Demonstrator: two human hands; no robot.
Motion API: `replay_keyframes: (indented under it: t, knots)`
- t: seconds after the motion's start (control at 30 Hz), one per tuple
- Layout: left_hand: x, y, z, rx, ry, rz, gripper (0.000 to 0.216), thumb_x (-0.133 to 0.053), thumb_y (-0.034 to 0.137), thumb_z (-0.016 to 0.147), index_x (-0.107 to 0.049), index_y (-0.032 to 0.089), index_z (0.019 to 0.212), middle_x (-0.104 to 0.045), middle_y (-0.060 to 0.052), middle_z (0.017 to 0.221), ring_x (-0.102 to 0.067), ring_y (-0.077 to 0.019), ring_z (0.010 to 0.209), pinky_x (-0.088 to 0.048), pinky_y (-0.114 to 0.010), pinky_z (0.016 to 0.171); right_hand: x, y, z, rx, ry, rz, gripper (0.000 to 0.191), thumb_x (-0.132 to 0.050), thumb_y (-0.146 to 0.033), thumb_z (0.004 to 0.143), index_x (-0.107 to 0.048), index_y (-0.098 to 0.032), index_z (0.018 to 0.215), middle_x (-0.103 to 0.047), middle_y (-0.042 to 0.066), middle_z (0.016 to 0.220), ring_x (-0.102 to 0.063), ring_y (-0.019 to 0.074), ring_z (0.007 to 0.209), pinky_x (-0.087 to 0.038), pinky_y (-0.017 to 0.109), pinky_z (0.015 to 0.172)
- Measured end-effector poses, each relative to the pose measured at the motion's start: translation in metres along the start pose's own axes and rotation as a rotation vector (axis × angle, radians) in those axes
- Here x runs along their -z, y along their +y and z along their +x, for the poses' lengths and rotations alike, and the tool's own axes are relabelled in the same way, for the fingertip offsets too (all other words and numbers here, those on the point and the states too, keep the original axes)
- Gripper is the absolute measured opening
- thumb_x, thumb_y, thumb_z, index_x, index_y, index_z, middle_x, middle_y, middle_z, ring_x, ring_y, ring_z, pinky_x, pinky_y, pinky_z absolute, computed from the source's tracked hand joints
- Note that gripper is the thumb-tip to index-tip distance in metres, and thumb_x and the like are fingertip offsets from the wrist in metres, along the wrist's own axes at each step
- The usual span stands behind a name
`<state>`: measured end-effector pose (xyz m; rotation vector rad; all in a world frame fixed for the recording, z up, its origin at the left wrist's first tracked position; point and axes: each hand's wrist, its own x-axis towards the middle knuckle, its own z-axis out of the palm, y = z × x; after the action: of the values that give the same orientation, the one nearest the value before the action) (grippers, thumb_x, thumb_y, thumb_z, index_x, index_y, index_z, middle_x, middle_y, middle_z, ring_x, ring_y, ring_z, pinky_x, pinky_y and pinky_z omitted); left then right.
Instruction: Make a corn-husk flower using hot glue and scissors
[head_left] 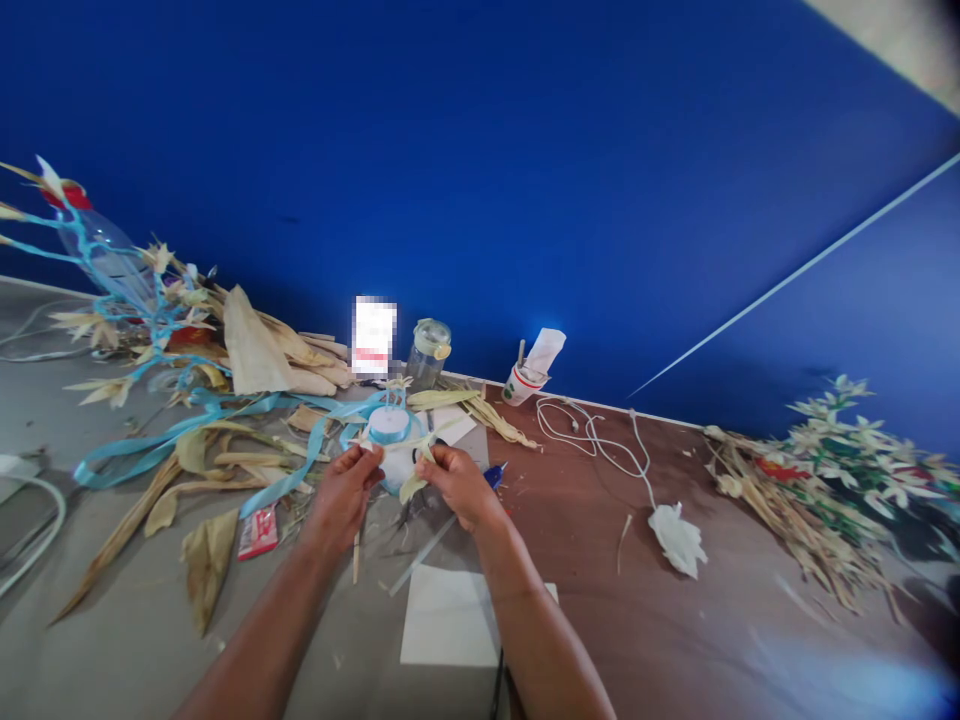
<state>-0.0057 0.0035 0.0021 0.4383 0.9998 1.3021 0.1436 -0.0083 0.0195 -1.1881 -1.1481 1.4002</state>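
My left hand and my right hand meet over the table's middle, fingers pinched. Between them runs a thin pale strip of dried corn husk, each hand gripping one end. Just behind the hands sits a spool of light blue ribbon, with loose blue ribbon trailing left across the table. A blue-tipped tool lies right beside my right hand.
Dried husks pile at the left, with a plastic bottle behind. A glass jar, a paper cup, a white cord, white paper and husk flowers lie around. A blue wall rises behind.
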Motion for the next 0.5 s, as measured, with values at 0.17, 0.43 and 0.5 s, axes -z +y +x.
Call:
replay_keyframes:
  t: [0.17,0.43,0.5]
  knots:
    - [0.001,0.006,-0.001,0.033,-0.011,-0.004,0.031,-0.085,0.029,0.047,-0.063,0.013,0.063,-0.061,0.003,0.06,-0.055,-0.0065,0.051,-0.044,-0.017,0.051,0.018,-0.019,-0.008,-0.137,-0.152,0.191,0.03,-0.08,-0.04,0.056,-0.064,-0.015,0.062,-0.057,-0.002,0.058,-0.046,0.0094,0.053,-0.038,0.021,0.054]
    - [0.008,0.008,0.007,0.026,0.049,-0.167,0.033,-0.083,0.022,0.053,-0.053,0.016,0.065,-0.054,0.009,0.051,-0.049,-0.0044,0.044,-0.045,-0.017,0.05,0.058,-0.044,-0.015,0.195,0.027,0.568,0.033,-0.07,-0.044,0.065,-0.048,-0.021,0.054,-0.041,-0.004,0.056,-0.04,0.0115,0.052,-0.045,0.032,0.06]
    - [0.008,0.009,0.008,-0.015,0.085,-0.199,0.034,-0.083,0.022,0.053,-0.051,0.017,0.064,-0.048,0.011,0.047,-0.046,-0.0038,0.042,-0.044,-0.016,0.049,0.066,-0.046,-0.012,0.297,0.14,0.655,0.026,-0.065,-0.039,0.071,-0.048,-0.023,0.06,-0.042,-0.004,0.06,-0.04,0.0117,0.053,-0.046,0.031,0.062]
